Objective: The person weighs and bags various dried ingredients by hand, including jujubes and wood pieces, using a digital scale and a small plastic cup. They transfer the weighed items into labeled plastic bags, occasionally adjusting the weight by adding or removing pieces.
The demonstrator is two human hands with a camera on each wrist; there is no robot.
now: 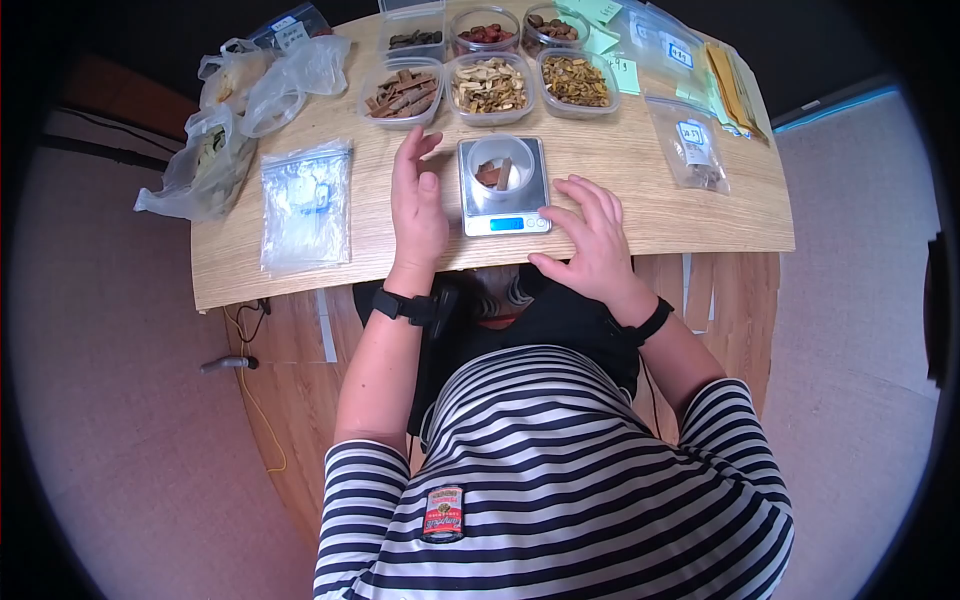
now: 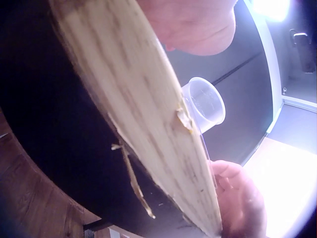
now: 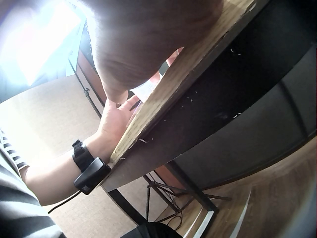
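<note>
A clear cup of bark pieces is carried by the scale at the counter's near middle; the left hand is raised just left of it, held open and empty; the right hand is spread wide at its near right corner, contact being unclear; filled tubs are ranged beyond

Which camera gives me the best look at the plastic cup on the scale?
The head view: it looks into the plastic cup and shows bark pieces inside. The left wrist view shows its translucent side but no clear contents. In the right wrist view, I can't make it out.
</note>
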